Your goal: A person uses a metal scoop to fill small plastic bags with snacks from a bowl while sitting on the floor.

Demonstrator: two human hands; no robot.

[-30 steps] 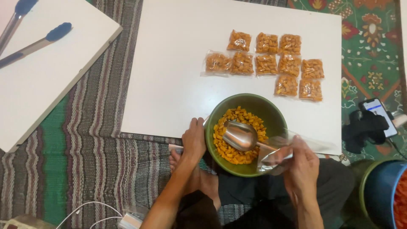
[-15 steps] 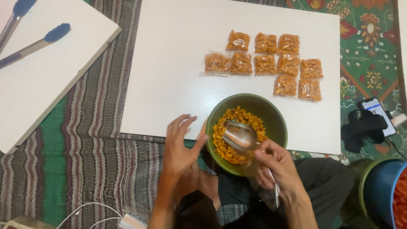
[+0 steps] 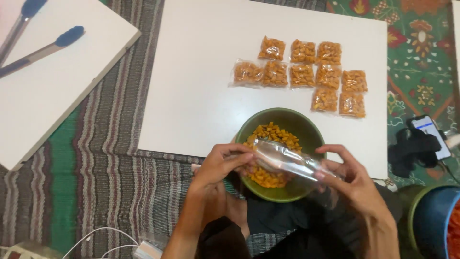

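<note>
— Start at the left. What is there?

— A white board (image 3: 57,86) on the striped mat (image 3: 96,192), with two blue-tipped tongs (image 3: 43,48) lying on it, well apart from both hands.

— And the left hand?

— The left hand (image 3: 225,165) is pinched narrow on one end of an empty clear plastic bag (image 3: 287,160). Its fingers close on the bag's left end, just over the near rim of the green bowl (image 3: 306,127).

— How does the bag lie?

— Its long axis runs left to right, dipping a little toward the right, stretched between the two hands. It hangs directly above the orange snack pieces (image 3: 273,139) in the bowl, not touching them as far as I can tell.

— The right hand?

— The right hand (image 3: 352,184) holds the bag's other end, fingers curled around it, thumb on top. Both hands are equally near; each has an end.

— Farther out?

— Beyond the bowl, on the white counter (image 3: 201,72), lie filled packets (image 3: 306,72) in rows. To the right, a phone (image 3: 431,134) rests on the patterned rug.
</note>
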